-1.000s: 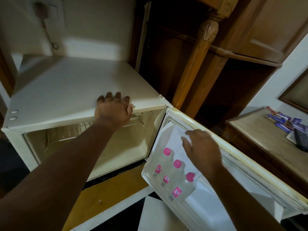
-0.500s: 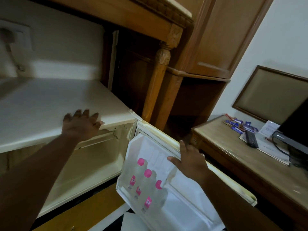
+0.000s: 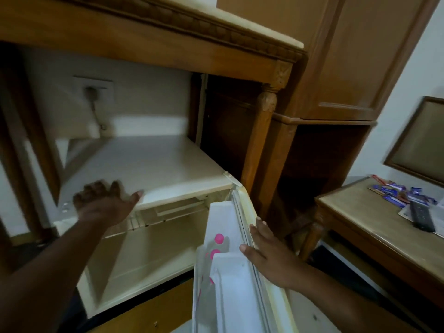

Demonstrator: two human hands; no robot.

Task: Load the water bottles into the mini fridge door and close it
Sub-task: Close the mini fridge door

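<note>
The white mini fridge (image 3: 149, 164) stands in a wooden alcove with its cabinet (image 3: 153, 251) bare inside. Its door (image 3: 242, 292) hangs partly swung in, seen almost edge-on. Clear water bottles with pink caps (image 3: 218, 238) stand in the door shelf, mostly hidden by the door's inner panel. My left hand (image 3: 105, 203) lies flat on the front edge of the fridge top, fingers spread. My right hand (image 3: 266, 255) presses flat against the door's outer edge, thumb over the rim.
A carved wooden post (image 3: 262, 145) and a dark open cupboard (image 3: 319, 169) stand right of the fridge. A low wooden table (image 3: 374, 227) at the right carries a black remote (image 3: 421, 217) and blue packets (image 3: 396, 192). A plug (image 3: 92, 92) sits in the wall socket behind.
The door has swung from wide open toward the cabinet. My right hand moved from its inner face to its outer edge. My left hand stays on the fridge top. The view tilted up.
</note>
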